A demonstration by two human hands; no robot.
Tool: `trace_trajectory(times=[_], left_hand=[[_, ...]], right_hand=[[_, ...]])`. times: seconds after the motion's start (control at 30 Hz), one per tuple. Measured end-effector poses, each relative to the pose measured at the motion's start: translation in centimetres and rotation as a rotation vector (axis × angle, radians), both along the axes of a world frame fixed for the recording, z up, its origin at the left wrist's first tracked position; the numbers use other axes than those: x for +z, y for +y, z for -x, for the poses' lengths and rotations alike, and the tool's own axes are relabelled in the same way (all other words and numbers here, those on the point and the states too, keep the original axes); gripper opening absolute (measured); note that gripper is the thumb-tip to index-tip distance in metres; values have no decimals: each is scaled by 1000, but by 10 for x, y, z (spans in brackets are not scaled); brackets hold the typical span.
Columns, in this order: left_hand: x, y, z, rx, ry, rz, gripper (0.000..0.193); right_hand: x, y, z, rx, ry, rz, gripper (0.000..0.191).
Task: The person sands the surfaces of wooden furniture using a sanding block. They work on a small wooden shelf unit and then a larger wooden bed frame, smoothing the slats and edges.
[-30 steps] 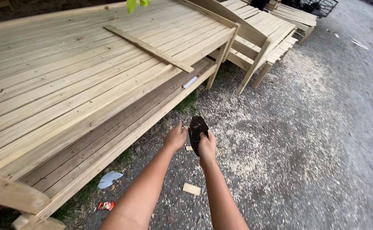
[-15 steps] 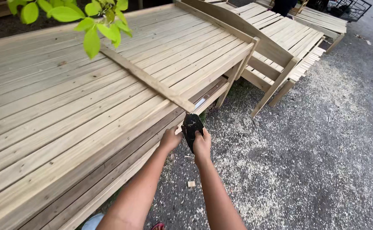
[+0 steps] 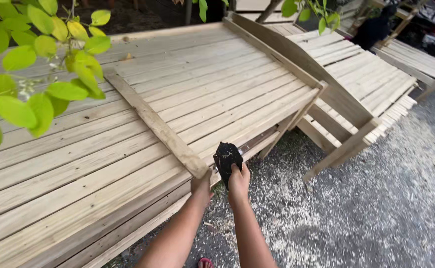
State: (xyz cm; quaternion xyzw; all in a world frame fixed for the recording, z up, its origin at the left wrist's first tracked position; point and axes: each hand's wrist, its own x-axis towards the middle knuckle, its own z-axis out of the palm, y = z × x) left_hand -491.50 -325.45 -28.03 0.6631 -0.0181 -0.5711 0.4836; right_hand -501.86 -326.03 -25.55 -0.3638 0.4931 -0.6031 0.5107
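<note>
The right hand (image 3: 238,179) is closed around a small black object (image 3: 227,157), which is held upright just off the near edge of the slatted wooden panel (image 3: 78,164). The left hand (image 3: 201,186), which was beside the object half a second ago, has been brought up to the near end of the loose plank (image 3: 153,121) lying aslant across the panel and is touching it; its grip cannot be told. Farther off, sawdust (image 3: 277,198) is scattered on the ground, and more wooden frames (image 3: 356,84) are stacked beyond.
</note>
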Motion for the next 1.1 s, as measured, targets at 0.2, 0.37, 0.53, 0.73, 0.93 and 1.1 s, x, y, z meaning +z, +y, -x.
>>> trace_trajectory(times=[0.2, 0.37, 0.53, 0.73, 0.93, 1.1], left_hand=[[36, -68, 50, 79, -319, 86, 50], [46, -122, 100, 173, -292, 249, 45], [48, -173, 152, 30, -351, 429, 43], [65, -232, 203, -300, -418, 432, 49], [87, -305, 271, -608, -370, 536, 45], [105, -343, 325, -745, -516, 644, 50]], right_hand=[[16, -84, 23, 52, 92, 59, 23], [44, -136, 63, -12, 120, 95, 23], [58, -171, 113, -146, 123, 213, 35], [65, -210, 177, -297, 82, 240, 34], [64, -261, 255, -498, 95, 149, 26], [57, -290, 312, -589, 97, 329, 26]])
